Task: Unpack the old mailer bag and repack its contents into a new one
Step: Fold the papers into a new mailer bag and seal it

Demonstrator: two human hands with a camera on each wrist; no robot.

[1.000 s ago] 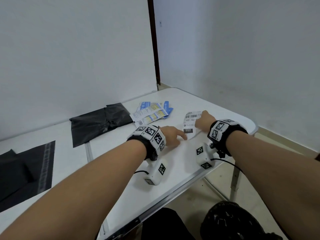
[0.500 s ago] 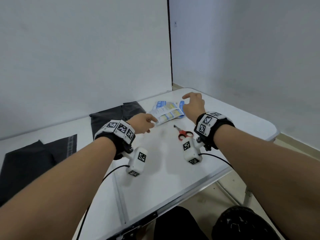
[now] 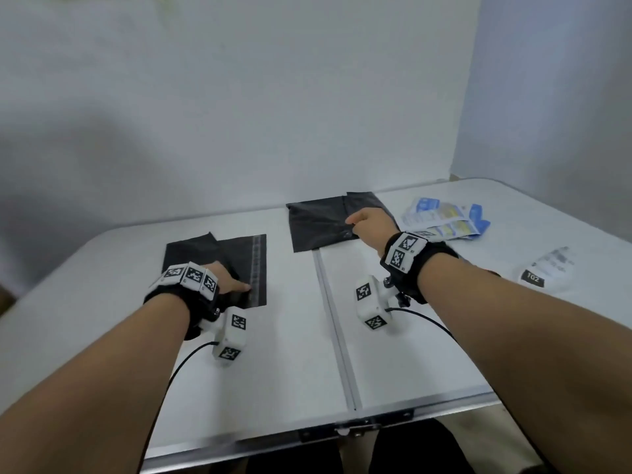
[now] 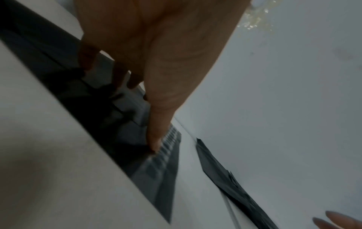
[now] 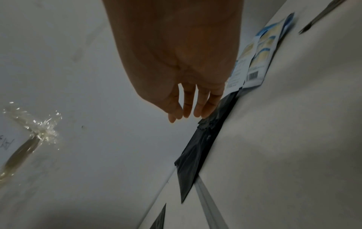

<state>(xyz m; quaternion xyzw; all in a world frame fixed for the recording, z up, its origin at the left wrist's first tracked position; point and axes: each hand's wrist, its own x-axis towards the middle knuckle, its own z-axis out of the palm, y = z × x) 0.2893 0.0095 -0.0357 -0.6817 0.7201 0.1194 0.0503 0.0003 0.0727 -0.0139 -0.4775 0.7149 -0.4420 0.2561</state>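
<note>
L hand flat on flat black mailer bag at table left half, fingers straight, spread a bit. In L wrist view, fingertips pressing down on bag near its striped seal strip; nothing pinched or curled round. Strip runs along bag's right edge, index tip just beside it.

R hand over crumpled black mailer bag lying across table's center seam, far side near wall. R wrist view: fingers straight, close together, tips at bag's wrinkled edge. Touching or just hovering, can't tell. No grip on it visible.

Blue/white/yellow packets fanned out just right of crumpled bag, overlapping each other; same packets in R wrist view touching bag's corner, barcode visible on one. White label w/ barcode and black "102" block near table's right edge, well apart from both bags, blurred. Thin dark metal tip at top right of R wrist view beyond packets, too blurred to ID.

Both wrists w/ black straps, white marker cubes, cables trailing. Table white, folding type, metal seam down middle, latch at near edge.
</note>
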